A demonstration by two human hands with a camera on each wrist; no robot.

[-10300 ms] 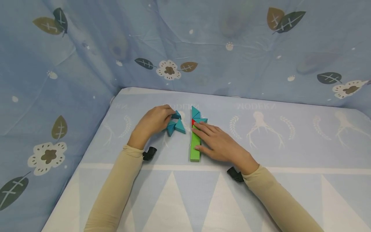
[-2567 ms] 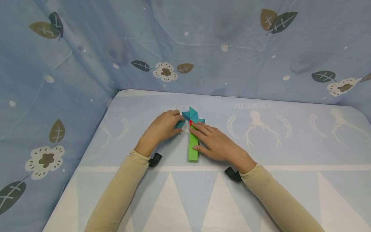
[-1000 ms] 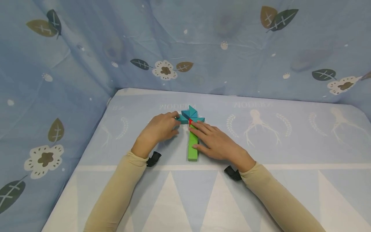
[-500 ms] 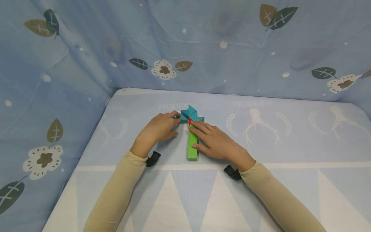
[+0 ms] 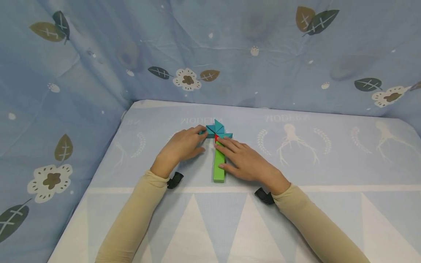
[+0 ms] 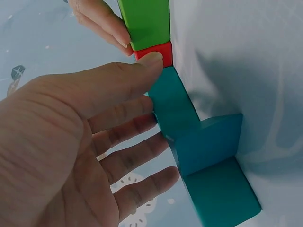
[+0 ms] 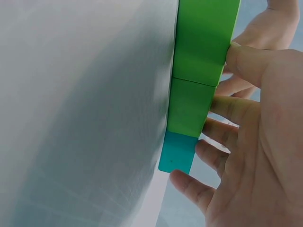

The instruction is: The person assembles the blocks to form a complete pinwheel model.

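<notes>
A row of green blocks (image 5: 219,170) lies in the middle of the table, with a small red block (image 5: 215,137) at its far end. Around the red piece sit several teal triangular blocks (image 5: 218,126), fanned out like a pinwheel. My left hand (image 5: 182,145) touches the leftmost teal block (image 5: 210,135) with its fingertips; its thumb stands apart from that block in the head view. In the left wrist view, its fingers reach along the teal blocks' edge (image 6: 175,104). My right hand (image 5: 245,162) rests its outstretched fingers along the green blocks (image 7: 191,104), partly covering them.
Pale patterned cloth covers the table (image 5: 312,157), and a blue leaf-print cloth (image 5: 256,80) hangs behind and at the left. A black wrist camera (image 5: 175,180) sits under the left wrist, another black camera (image 5: 264,196) under the right.
The loose teal triangles on the left have joined the pinwheel one by one. Over the last second the left hand pushed the leftmost one against the others. The right hand stays put.
</notes>
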